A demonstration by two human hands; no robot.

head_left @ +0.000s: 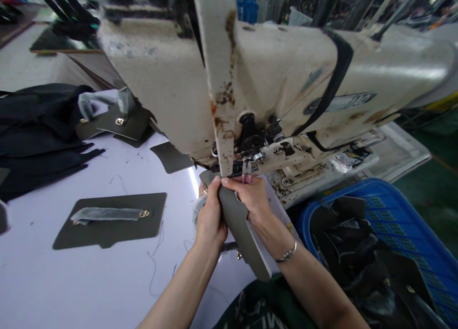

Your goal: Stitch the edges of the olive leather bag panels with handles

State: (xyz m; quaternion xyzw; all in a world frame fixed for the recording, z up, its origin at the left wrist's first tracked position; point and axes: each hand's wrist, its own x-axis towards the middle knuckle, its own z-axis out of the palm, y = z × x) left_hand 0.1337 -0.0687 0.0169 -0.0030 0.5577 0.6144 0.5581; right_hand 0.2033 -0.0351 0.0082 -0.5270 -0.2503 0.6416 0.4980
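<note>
Head view: two hands grip one dark olive panel (234,219), a matte, leather-like sheet bowed lengthwise, its upper end just below the underside of a cream industrial sewing machine head (286,76). The left hand (211,214) is closed around the panel's edge, with a pale grey strip of material (199,208) bunched beside it. The right hand (248,197) is also closed, pinching the panel near its top, and one thin metal bracelet (286,252) circles that wrist. Just above the right hand stand two small pink-marked prongs (244,172); their exact kind is hard to tell. The machine's painted metal is chipped and rust-stained.

On the pale lilac worktable (107,286), two flat olive panels each carry one grey strap with a gold-coloured buckle: one (107,233) lies near the hands, the other (123,126) farther off. One bare olive piece (171,157) lies beside the machine, and another edge shows beneath the farther panel. Loose thread scraps curl across the surface. Left of these lies a heap of black fabric (36,133). To the right, a blue plastic crate (393,219) holds many dark pieces.
</note>
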